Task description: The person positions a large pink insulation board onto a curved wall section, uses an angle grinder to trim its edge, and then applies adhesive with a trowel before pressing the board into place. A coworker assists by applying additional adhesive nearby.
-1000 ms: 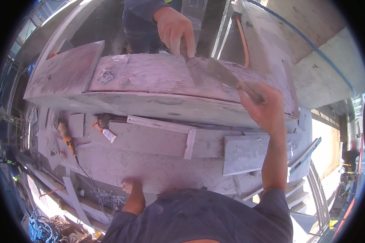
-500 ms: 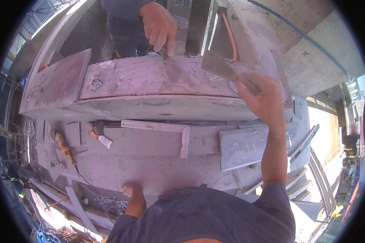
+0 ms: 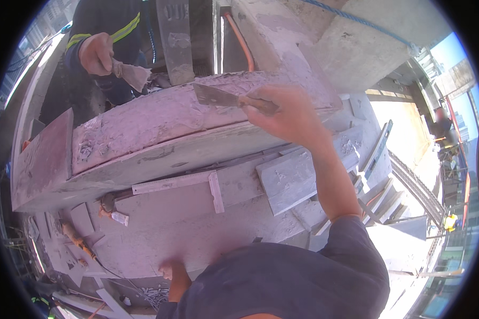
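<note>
My right hand point(image 3: 287, 112) is closed around the handle of a putty knife point(image 3: 215, 97). Its flat metal blade points left, just over the mortar-covered top point(image 3: 159, 119) of a long raised ledge. The mortar looks pale and rough, with lumps toward the left end. Low in the view, my left hand point(image 3: 171, 269) is near the grey slab surface beside my body, its fingers curled in and nothing seen in them. Across the ledge, a co-worker's hand point(image 3: 97, 55) grips a mortar-smeared scraper point(image 3: 132, 75).
A stone tile point(image 3: 45, 159) covers the ledge's left end. Below lie a metal square point(image 3: 214, 191), a loose slab point(image 3: 287, 178), an angle grinder point(image 3: 107, 203) and an orange corded power tool point(image 3: 75, 238). At right, a spirit level point(image 3: 379, 148) leans near stacked strips.
The view has turned, shifting the ledge left and tilting it. The co-worker's hand has moved left with its scraper lifted off the mortar. My putty knife has swung to a flatter angle.
</note>
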Demonstrator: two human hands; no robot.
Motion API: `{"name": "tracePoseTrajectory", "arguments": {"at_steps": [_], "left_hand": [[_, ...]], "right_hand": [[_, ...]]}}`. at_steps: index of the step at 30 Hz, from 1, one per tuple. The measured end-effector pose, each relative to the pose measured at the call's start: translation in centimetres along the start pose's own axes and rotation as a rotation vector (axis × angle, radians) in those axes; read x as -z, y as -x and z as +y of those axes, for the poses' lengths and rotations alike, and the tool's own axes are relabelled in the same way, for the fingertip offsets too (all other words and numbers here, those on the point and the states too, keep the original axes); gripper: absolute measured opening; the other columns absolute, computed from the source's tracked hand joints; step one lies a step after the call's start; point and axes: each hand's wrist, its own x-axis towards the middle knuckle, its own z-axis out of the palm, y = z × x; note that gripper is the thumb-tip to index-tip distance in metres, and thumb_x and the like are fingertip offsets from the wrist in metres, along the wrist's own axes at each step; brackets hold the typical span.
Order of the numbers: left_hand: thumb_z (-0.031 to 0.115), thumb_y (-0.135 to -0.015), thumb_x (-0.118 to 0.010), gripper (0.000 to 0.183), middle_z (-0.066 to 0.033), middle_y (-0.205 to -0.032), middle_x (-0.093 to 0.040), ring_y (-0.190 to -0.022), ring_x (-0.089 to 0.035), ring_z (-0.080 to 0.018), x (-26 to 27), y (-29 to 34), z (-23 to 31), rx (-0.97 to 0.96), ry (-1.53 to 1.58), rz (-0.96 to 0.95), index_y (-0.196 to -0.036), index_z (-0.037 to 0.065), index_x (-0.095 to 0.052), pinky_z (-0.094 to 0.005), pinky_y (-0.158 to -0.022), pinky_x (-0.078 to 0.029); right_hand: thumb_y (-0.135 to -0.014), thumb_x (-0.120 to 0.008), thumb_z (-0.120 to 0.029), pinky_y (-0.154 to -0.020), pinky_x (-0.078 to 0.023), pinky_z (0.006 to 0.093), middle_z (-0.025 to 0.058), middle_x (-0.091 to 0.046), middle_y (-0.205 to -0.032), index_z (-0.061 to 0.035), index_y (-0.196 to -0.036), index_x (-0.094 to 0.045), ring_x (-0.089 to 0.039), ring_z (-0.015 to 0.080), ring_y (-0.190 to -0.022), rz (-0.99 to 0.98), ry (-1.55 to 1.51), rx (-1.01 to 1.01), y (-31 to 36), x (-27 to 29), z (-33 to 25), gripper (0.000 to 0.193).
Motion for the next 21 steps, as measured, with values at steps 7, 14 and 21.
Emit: {"name": "tracePoseTrajectory", "arguments": {"at_steps": [7,14,21], "left_hand": [[0.048,-0.108,-0.044,0.063,-0.0294,-0.127,-0.072,-0.120,-0.071,-0.0452,-2.0,-0.8,-0.4,-0.156,-0.115,-0.008,-0.133,-0.006,-0.064,-0.0572,-0.098,-0.059],[0.049,-0.108,-0.044,0.064,-0.0287,-0.130,-0.071,-0.121,-0.071,-0.0444,-1.3,-1.4,-1.6,-0.136,-0.152,-0.029,-0.137,-0.005,-0.062,-0.0564,-0.099,-0.059],[0.050,-0.108,-0.046,0.064,-0.0273,-0.132,-0.070,-0.123,-0.070,-0.0433,1.1,0.0,-0.4,0.035,-0.005,-0.132,-0.140,-0.003,-0.060,-0.0553,-0.099,-0.059]], "right_hand": [[-0.098,-0.076,-0.033,-0.087,-0.058,0.0365,0.0135,-0.083,-0.098,-0.0083,-0.123,-0.083,-0.076,0.0252,-0.088,0.153,0.091,-0.449,4.6,11.6,7.3,0.036],[-0.097,-0.076,-0.036,-0.086,-0.057,0.0371,0.0159,-0.082,-0.095,-0.0007,-0.119,-0.083,-0.075,0.0210,-0.087,0.108,0.365,-0.537,7.3,11.2,12.7,0.042],[-0.097,-0.075,-0.033,-0.071,-0.054,0.0397,0.0242,-0.072,-0.079,0.0034,-0.115,-0.080,-0.067,0.0206,-0.069,0.150,0.315,-0.510,8.3,10.4,12.8,0.041]]}}
